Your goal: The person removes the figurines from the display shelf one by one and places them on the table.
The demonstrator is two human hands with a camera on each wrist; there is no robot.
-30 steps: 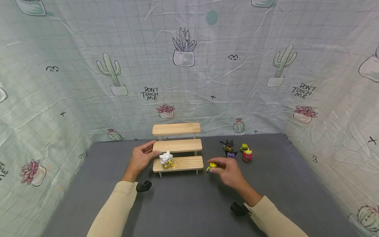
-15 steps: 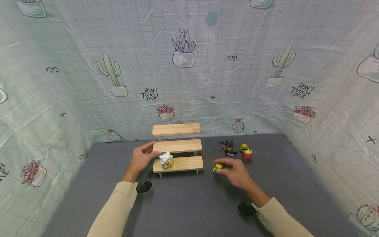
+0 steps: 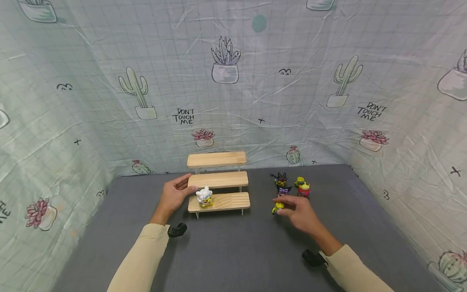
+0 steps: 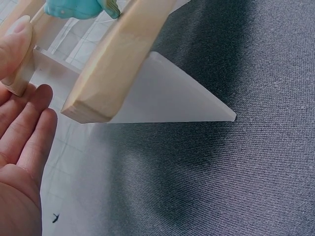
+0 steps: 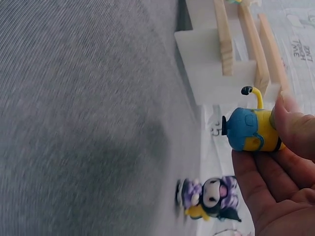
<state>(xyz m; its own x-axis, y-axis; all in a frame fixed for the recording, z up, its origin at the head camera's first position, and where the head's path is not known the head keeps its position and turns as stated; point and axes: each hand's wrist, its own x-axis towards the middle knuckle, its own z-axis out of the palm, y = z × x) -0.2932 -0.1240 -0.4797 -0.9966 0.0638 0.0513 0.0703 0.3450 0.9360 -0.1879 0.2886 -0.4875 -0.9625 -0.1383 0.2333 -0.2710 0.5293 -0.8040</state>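
Observation:
In the head view a three-tier wooden display stand (image 3: pixel 233 200) stands on the grey cloth. My left hand (image 3: pixel 174 196) grips the left end of its middle shelf, thumb on top and fingers beneath, as the left wrist view confirms. A white and yellow figurine (image 3: pixel 204 196) sits at the left of the lowest shelf. To the right of the stand, my right hand (image 3: pixel 302 214) pinches a yellow and blue Minion figurine (image 5: pixel 252 130) between thumb and fingers. It hangs sideways in the right wrist view, its blue-overalled lower end pointing away from the palm.
Beyond the right hand several figurines stand close together: a dark one with pointed ears (image 3: pixel 281 179), a black and purple one (image 5: pixel 211 194), a yellow-green one (image 3: pixel 300 181) and a red one (image 3: pixel 304 189). A printed cloth backdrop (image 3: pixel 262 97) rises behind and at both sides.
My right hand has moved to the right, away from the stand and towards the group of figurines, carrying the Minion figurine. The left hand keeps its place on the stand.

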